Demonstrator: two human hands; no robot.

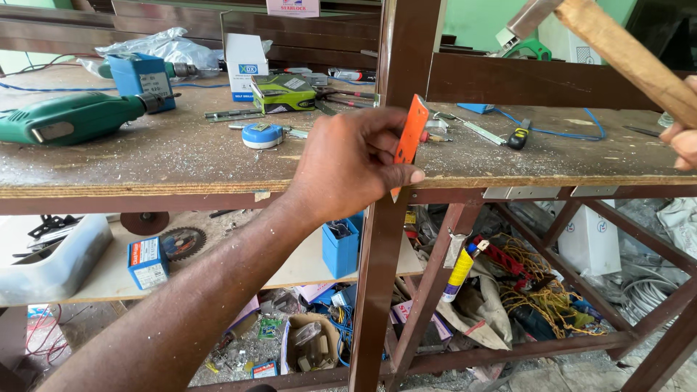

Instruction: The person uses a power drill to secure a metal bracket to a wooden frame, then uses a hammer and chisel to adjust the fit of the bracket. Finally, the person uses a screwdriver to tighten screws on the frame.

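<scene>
The left hand (356, 163) pinches an orange strip (410, 138) upright against the brown upright (392, 145). The right hand (682, 134), half cut off, grips a wooden hammer handle (624, 54) slanting up-left.

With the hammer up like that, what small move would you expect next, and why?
Probably a light tap down onto the top of the orange chisel handle. The left hand pinches it upright against the brown post at the bench edge, while the right hand holds the hammer raised above.
</scene>
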